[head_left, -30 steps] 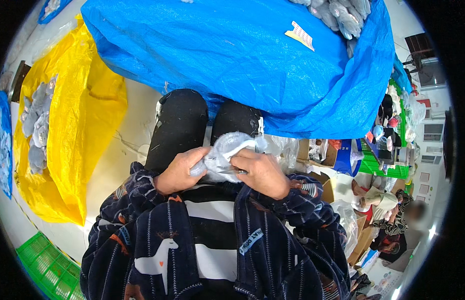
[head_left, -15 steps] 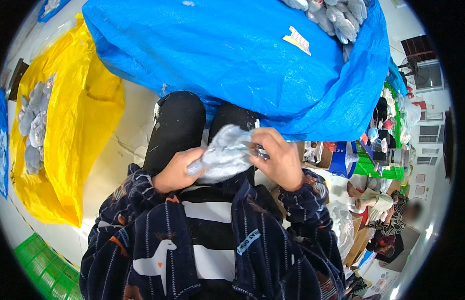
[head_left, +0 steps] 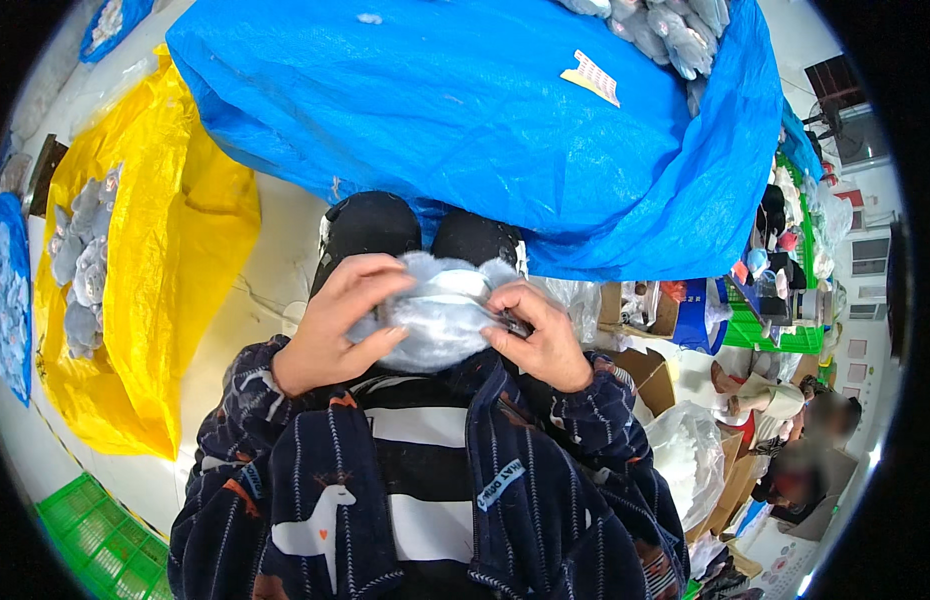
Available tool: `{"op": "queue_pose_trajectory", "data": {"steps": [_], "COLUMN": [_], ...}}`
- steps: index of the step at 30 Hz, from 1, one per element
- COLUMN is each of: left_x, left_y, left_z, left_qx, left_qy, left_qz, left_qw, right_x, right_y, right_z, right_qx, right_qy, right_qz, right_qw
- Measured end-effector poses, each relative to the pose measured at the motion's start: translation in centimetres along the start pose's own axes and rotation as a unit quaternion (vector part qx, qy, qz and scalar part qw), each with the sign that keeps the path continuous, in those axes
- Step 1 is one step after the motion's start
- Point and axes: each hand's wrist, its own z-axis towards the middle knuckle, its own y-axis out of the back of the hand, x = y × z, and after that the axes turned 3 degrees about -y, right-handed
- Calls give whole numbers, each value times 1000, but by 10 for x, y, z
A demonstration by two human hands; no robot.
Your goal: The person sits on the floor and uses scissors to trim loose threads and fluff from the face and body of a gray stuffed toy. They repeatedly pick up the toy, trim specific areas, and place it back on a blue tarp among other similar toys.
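Observation:
A soft grey plush piece [head_left: 440,318] with two rounded ear-like lobes is held over my lap, between both hands. My left hand [head_left: 330,325] is around its left side, thumb below and fingers above, spread apart in a loose hold. With thumb and forefinger, my right hand [head_left: 545,335] pinches its right edge. A small dark, shiny object [head_left: 515,322] shows within the right hand, partly hidden by the fingers; its kind is unclear.
A large blue sack [head_left: 435,120] lies beyond my knees, with several grey plush pieces [head_left: 675,35] at its far right. At left stands a yellow sack [head_left: 210,230] with more grey plush pieces [head_left: 85,270]. Cardboard boxes [head_left: 650,380], green crates [head_left: 95,535] and another person [head_left: 775,410] are further off.
My left hand has shifted its hold, its fingers now spread over the plush piece's side. The plush piece has turned, its lobes now at the top. My right hand has moved slightly lower.

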Motion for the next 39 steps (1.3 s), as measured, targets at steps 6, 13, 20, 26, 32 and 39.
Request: {"op": "queue_pose_trajectory", "data": {"steps": [6,13,20,26,32,39], "left_x": [-14,-17,12,-3,31,49], "left_y": [-1,-12,-36,-24,22,198], "left_z": [24,16,3,-1,-49,-109], "left_qx": [106,62,-4,71,-21,-646], "left_qy": [-16,-1,112,192,87,35], "left_qz": [53,36,-127,-98,-92,-194], "left_qw": [993,997,986,974,992,737], "right_x": [-2,-5,-20,-5,11,2], "right_y": [4,-1,-24,-23,-10,104], "right_z": [-6,-9,-16,-11,22,87], "right_qx": [10,5,23,-50,-152,-324], "right_qy": [-15,-40,-233,-161,62,106], "right_qz": [-13,53,447,280,13,-242], "right_qw": [1000,998,863,945,986,909]}}
